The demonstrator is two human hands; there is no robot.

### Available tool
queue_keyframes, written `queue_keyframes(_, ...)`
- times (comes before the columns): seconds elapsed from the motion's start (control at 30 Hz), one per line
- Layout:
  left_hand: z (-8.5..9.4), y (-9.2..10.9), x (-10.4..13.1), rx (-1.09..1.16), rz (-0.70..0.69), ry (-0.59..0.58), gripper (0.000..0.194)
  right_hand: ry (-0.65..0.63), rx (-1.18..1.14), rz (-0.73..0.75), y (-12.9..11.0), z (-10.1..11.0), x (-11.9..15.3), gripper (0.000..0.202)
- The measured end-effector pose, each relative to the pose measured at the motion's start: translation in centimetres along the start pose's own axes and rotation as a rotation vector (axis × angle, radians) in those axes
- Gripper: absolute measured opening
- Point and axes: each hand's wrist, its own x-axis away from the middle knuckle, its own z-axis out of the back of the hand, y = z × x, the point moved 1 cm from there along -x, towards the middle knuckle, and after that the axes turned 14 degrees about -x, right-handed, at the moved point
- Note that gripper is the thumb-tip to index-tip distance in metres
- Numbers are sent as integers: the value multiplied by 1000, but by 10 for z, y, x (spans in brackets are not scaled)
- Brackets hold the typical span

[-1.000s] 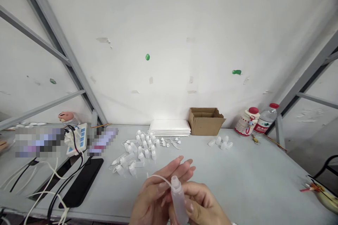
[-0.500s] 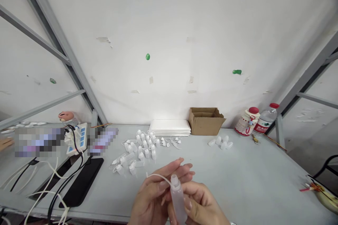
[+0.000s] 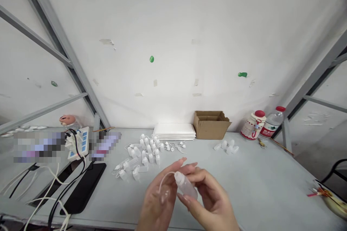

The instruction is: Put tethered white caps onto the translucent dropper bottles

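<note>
A small translucent bottle [image 3: 187, 186] with an uncapped nozzle tilts up to the left between my hands, low in the view. The fingers and thumb of my right hand [image 3: 213, 198] are closed round its body. From its neck a thin strap [image 3: 163, 179] curves left and down to a clear cap [image 3: 164, 196] in front of the palm of my left hand [image 3: 159, 202]. The left fingers are stretched out behind the bottle, and the thumb is hard to make out.
Several small white bottles [image 3: 149, 148] stand and lie left of centre, near loose caps [image 3: 173, 146]. Behind are white sheets [image 3: 175, 131] and a cardboard box [image 3: 211, 129]. Clear caps [image 3: 229, 147] lie right, drink bottles [image 3: 253, 126] farther right. Left are cables and a black power bank [image 3: 84, 187].
The bottle has tilted from nearly upright to leaning left. My left hand has opened around the cap and strap, and my right hand has risen slightly.
</note>
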Motion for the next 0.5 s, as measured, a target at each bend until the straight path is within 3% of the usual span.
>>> queue_keyframes(0.1,0,-5,-2,-38,-51,84,39,-80,329,320,-1,1,-1,31)
queue_keyframes(0.17,1,-6,-3,-34,-58,142,26,-111,422,404,0,0,-1,39)
queue_keyframes(0.27,3,-7,-4,14,-39,189,24,-92,406,330,4,-1,1,37)
queue_keyframes(0.37,3,-5,-3,73,6,152,24,-1,286,212,7,-3,3,26)
queue_keyframes(0.5,-1,-1,-1,146,29,28,30,116,176,283,9,-4,6,19)
